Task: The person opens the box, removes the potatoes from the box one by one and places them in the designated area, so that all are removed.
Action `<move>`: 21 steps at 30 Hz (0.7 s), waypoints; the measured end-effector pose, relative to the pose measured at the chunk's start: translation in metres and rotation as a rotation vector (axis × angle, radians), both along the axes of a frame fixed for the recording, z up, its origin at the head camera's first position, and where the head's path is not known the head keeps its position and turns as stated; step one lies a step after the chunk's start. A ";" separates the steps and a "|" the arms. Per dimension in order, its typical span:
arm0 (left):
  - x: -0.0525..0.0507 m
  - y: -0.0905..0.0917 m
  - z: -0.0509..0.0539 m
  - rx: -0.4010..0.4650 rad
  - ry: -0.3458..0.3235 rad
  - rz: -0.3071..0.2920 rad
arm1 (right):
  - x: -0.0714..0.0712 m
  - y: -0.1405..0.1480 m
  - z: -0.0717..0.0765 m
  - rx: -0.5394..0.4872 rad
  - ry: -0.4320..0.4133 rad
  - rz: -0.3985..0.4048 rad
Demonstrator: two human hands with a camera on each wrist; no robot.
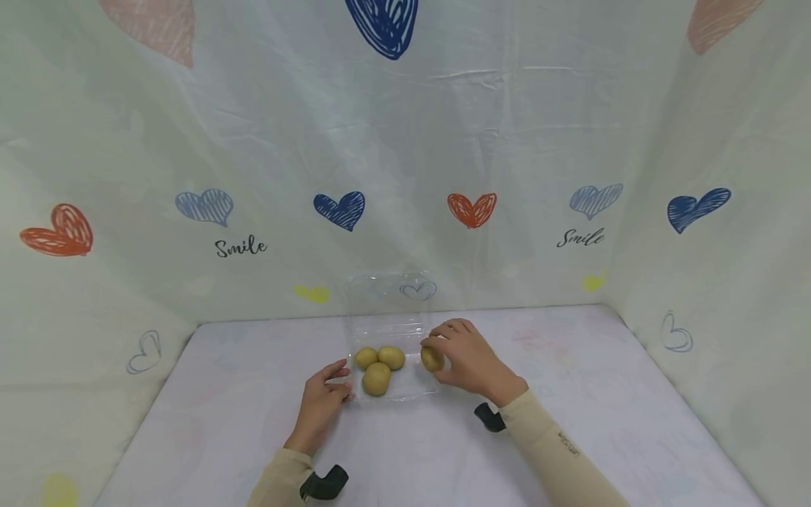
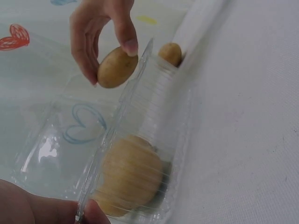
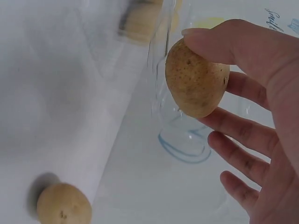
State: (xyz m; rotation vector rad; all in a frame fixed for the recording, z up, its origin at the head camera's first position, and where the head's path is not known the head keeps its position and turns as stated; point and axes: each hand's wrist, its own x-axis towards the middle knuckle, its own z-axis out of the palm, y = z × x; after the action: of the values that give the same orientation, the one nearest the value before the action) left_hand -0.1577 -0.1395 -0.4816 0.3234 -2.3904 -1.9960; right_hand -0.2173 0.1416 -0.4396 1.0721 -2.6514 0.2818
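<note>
Potato (image 1: pixel 433 359) up in the right hand (image 1: pixel 469 358), pinched between thumb and fingers, and it hangs just above the right side of the clear container (image 1: pixel 412 385)! Over on the container's left, the left hand (image 1: pixel 321 403) has the edge nipped between thumb and fingers. Three more potatoes (image 1: pixel 376 379) sit clustered inside, toward the container's left, and its transparent lid (image 1: pixel 380 303) stands raised at the back. One loose potato (image 3: pixel 64 205) rests on the counter (image 1: pixel 241 422), out to the container's right. Behind the container rises a pale sheet (image 1: pixel 538 141), dotted with hearts (image 1: pixel 338 210).
</note>
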 end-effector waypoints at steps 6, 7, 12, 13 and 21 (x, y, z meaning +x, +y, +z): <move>0.000 -0.001 0.000 0.003 -0.007 0.002 | 0.002 0.015 0.002 -0.007 0.025 -0.029; 0.000 -0.001 0.000 0.001 -0.006 0.003 | 0.002 0.018 0.001 -0.010 0.032 -0.033; 0.000 -0.001 0.000 -0.001 -0.011 0.004 | 0.002 0.032 -0.001 -0.018 0.074 -0.056; 0.000 -0.001 0.000 -0.002 -0.007 0.002 | 0.003 0.035 -0.002 -0.017 0.077 -0.062; 0.000 -0.001 0.000 -0.007 -0.006 -0.002 | 0.003 0.059 -0.007 -0.030 0.069 -0.106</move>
State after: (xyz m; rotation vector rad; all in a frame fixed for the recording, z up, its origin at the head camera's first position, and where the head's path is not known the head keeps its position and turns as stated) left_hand -0.1578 -0.1402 -0.4819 0.3267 -2.4014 -1.9901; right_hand -0.2145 0.2003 -0.4468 0.9112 -2.6231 0.2580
